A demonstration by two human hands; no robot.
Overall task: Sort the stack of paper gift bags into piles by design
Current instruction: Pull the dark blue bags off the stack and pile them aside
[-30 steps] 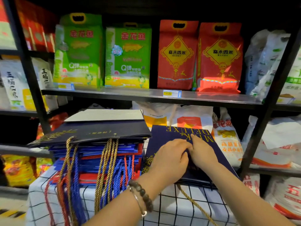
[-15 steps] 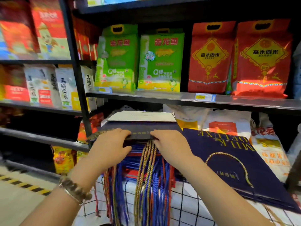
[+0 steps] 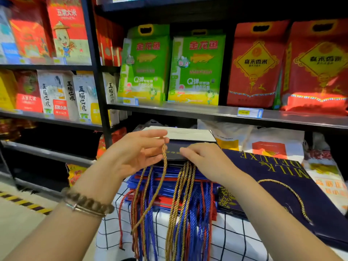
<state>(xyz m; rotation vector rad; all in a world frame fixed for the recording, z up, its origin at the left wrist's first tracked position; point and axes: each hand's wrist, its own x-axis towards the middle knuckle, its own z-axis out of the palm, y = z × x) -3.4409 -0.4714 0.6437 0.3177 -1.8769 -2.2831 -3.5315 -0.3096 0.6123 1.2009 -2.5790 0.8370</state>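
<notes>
Bag pickup in hand: left hand (image 3: 135, 153) pinches a gold rope handle (image 3: 164, 157), right hand (image 3: 205, 159) lies flat on the top navy bag (image 3: 174, 150) beside it; next, likely lift it clear of the stack (image 3: 165, 185).

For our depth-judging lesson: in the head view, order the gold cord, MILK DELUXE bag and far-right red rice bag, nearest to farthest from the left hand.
1. gold cord: pinched in the left hand.
2. MILK DELUXE bag: flat on the table, right.
3. far-right red rice bag: on the shelf behind.
</notes>
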